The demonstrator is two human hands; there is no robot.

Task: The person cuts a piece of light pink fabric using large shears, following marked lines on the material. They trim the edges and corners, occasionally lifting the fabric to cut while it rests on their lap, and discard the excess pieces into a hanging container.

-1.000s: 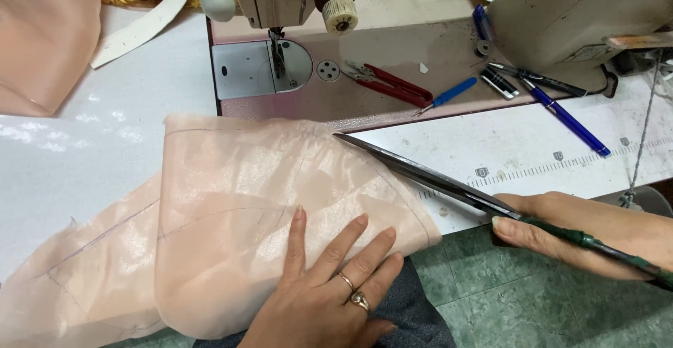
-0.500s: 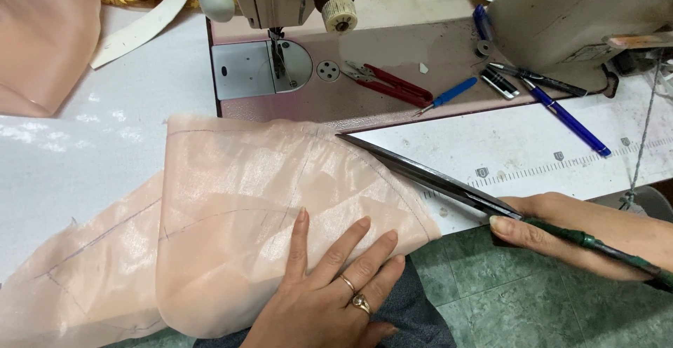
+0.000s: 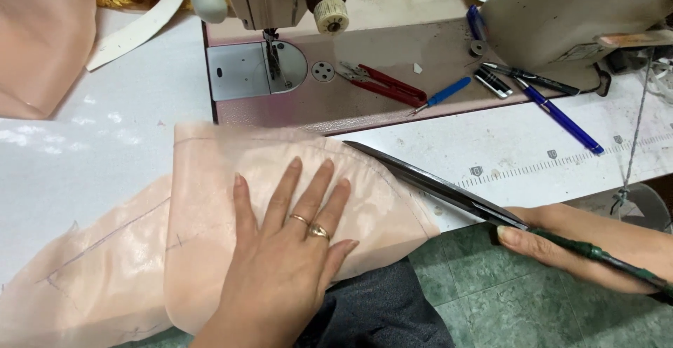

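Note:
A sheer peach fabric piece point(image 3: 210, 180), marked with thin pen lines, lies folded on the white table point(image 3: 112, 145). My left hand point(image 3: 287, 250) presses flat on it, fingers spread, with rings on two fingers. My right hand point(image 3: 568, 246) grips the green-wrapped handle of large tailor's scissors point(image 3: 434, 183). The long dark blades lie nearly closed along the fabric's right edge, tip pointing up-left.
A sewing machine point(image 3: 280, 11) stands behind on a pinkish base plate, with red thread snips point(image 3: 385, 85), a blue seam ripper point(image 3: 442, 96) and several pens point(image 3: 557, 113) nearby. A second machine point(image 3: 575, 11) sits at right. More peach cloth point(image 3: 42, 32) lies far left.
My left hand has slid forward up the fabric, away from the table edge, now pressing its middle. The scissors and right hand have barely moved.

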